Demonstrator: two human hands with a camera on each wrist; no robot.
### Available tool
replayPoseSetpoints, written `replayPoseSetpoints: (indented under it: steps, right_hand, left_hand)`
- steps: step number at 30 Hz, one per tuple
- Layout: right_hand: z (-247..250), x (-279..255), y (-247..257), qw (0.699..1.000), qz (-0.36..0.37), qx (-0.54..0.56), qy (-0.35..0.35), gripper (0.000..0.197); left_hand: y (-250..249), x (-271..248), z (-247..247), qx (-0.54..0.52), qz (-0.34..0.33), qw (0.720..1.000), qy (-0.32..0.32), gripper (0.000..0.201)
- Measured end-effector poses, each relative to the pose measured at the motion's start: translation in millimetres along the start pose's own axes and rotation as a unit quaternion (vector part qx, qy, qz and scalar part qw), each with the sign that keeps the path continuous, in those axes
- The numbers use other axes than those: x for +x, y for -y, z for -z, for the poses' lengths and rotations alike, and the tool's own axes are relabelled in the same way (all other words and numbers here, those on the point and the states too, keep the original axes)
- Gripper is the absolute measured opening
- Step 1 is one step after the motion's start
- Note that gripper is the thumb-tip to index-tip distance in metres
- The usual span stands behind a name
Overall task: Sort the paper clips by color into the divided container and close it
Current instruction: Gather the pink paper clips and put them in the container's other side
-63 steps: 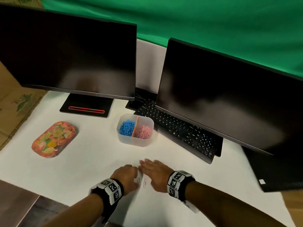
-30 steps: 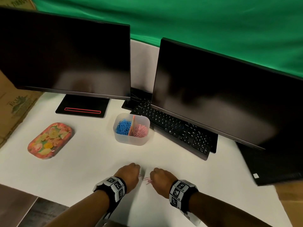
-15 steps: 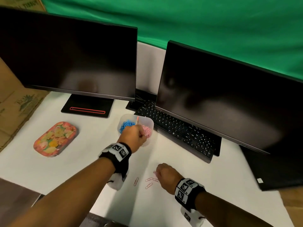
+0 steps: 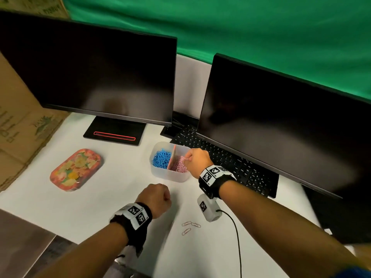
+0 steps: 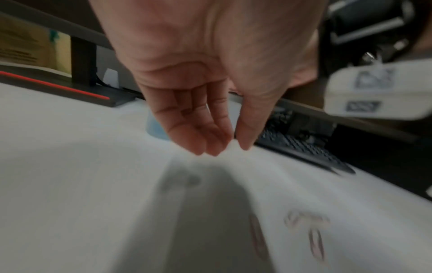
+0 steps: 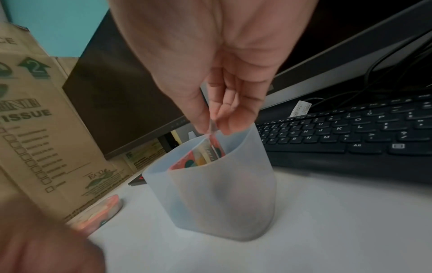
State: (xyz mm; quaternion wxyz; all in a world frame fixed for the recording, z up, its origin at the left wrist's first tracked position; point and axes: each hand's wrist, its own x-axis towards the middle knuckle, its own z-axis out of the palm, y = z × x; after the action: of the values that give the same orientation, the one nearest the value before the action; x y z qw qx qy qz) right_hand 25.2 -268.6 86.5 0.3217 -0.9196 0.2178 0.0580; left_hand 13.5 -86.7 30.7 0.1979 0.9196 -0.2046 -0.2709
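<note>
translucent plastic container (image 4: 170, 174), wiry clips (image 4: 179, 167)

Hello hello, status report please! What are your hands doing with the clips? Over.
Right hand pinches a pink paper clip over the translucent divided container. Left hand empty. Three pink clips on the table. Nothing in the way.

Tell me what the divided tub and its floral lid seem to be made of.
Frosted translucent white tub: likely matte plastic, since the blue clips show faintly through its wall. Floral orange rounded lid: glossy, with a clear edge catching light; probably plastic, though the print could be paper beneath.
</note>
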Motion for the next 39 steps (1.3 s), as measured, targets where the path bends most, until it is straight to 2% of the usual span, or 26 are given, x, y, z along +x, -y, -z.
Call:
replayPoseSetpoints:
  steps: [3,6,8,11,13,16,19,21,23,24,26,29,33,35,37,39]
  right_hand:
    - [-1.9,0.1,1.2,1.000,0.009,-0.014,0.016,0.008]
    - [-5.8,-21.7,-21.8,0.993,0.099,-0.062,0.027,0.018]
    - [-13.3,-45.2,-45.8,0.979,0.147,-0.113,0.081,0.023]
    - [-31.9,-80.0,-83.3,0.952,0.156,-0.181,0.191,0.037]
    - [-45.9,-98.0,-98.3,0.935,0.173,-0.209,0.229,0.046]
    - [-64.1,-111.3,-101.3,0.917,0.210,-0.239,0.240,0.045]
    - [-75.9,-113.6,-95.2,0.901,0.253,-0.276,0.218,0.028]
    - [-84.1,-111.3,-92.1,0.897,0.241,-0.285,0.236,0.015]
    - [-90.7,-107.7,-88.6,0.893,0.255,-0.295,0.223,0.008]
    - [-90.5,-107.3,-81.9,0.891,0.258,-0.299,0.224,0.008]
    - [-93.2,-107.0,-76.5,0.885,0.246,-0.311,0.243,0.023]
    - [-92.7,-107.9,-70.8,0.886,0.239,-0.304,0.257,0.030]
    - [-93.3,-103.5,-74.7,0.899,0.234,-0.289,0.231,0.029]
    - [-88.9,-97.2,-78.5,0.930,0.196,-0.237,0.203,0.033]
    - [-78.1,-90.2,-87.0,0.973,0.123,-0.121,0.154,0.036]
    - [-60.9,-85.6,-97.0,0.994,0.056,-0.031,0.091,0.032]
  left_hand:
    - [3.0,-12.0,-23.9,0.051,0.006,0.996,0.074,0.017]
    - [3.2,-14.8,-38.7,0.102,-0.005,0.990,0.093,0.028]
    - [2.9,-14.1,-45.0,0.118,-0.021,0.989,0.083,0.026]
    - [1.5,-11.2,-50.2,0.135,-0.034,0.987,0.080,0.022]
    - [-0.2,-9.6,-52.6,0.148,-0.038,0.985,0.079,0.020]
    - [-1.7,-11.0,-57.6,0.169,-0.044,0.982,0.076,0.020]
    - [-0.1,-14.5,-60.2,0.179,-0.057,0.980,0.070,0.021]
    - [2.8,-15.0,-58.5,0.156,-0.061,0.984,0.061,0.019]
    - [5.1,-14.1,-53.4,0.110,-0.063,0.991,0.048,0.015]
    - [6.2,-13.4,-49.9,0.081,-0.063,0.994,0.041,0.012]
    - [8.5,-12.4,-43.7,0.027,-0.059,0.997,0.030,0.009]
    - [13.9,-9.3,-39.5,-0.037,-0.042,0.998,0.009,0.014]
    - [18.3,-4.7,-38.7,-0.119,-0.015,0.993,0.009,0.028]
    - [13.9,-3.2,-39.0,-0.184,0.005,0.982,0.030,0.027]
    - [4.4,-3.0,-39.8,-0.248,0.027,0.967,0.053,0.022]
    - [-5.4,-1.1,-43.5,-0.232,0.009,0.970,0.070,0.016]
